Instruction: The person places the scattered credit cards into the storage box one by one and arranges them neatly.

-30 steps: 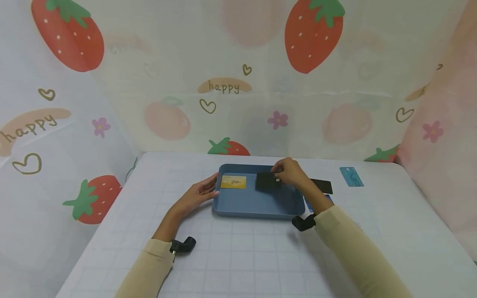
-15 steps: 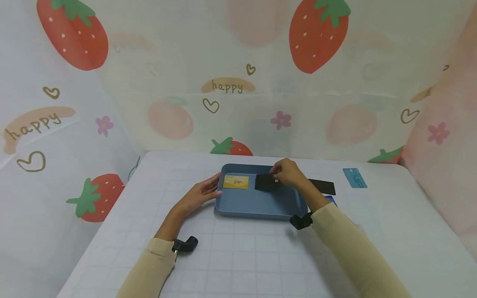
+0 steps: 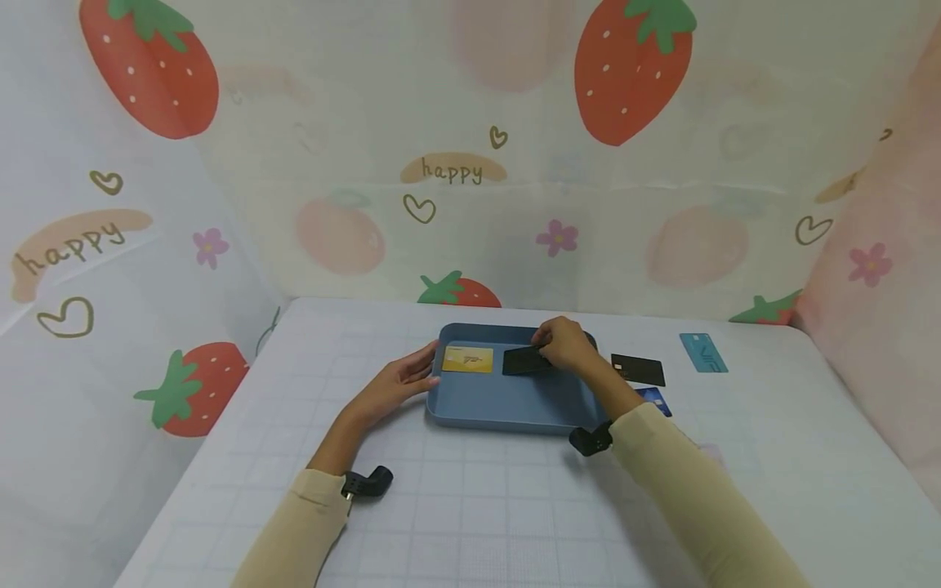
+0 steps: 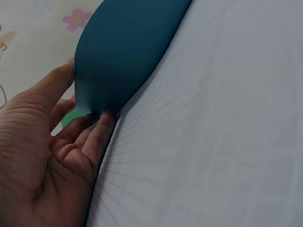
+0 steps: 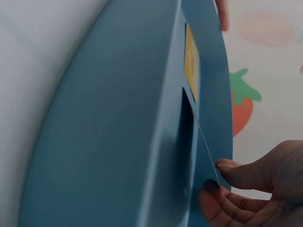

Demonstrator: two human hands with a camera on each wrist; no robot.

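Note:
My right hand (image 3: 566,343) pinches a black card (image 3: 524,361) between thumb and fingers inside the blue tray (image 3: 485,408). The right wrist view shows that card (image 5: 203,137) edge-on and tilted, its far end low at the tray floor and its near end raised in the fingertips. A yellow card (image 3: 467,359) lies flat at the tray's left. My left hand (image 3: 393,388) holds the tray's left side. In the left wrist view its thumb is at the rim of the tray (image 4: 123,52) and its curled fingers (image 4: 97,139) are at the base.
Right of the tray on the white table (image 3: 470,506) lie another black card (image 3: 639,370), a blue card (image 3: 656,400) partly behind the right forearm, and a teal VIP card (image 3: 703,353). A pale pink card (image 3: 713,454) shows beside the right sleeve. A strawberry-print sheet stands behind.
The raised end of the black card has come down in the right hand, so it lies flatter over the tray. The left hand stays at the tray's side. The head view has shifted slightly.

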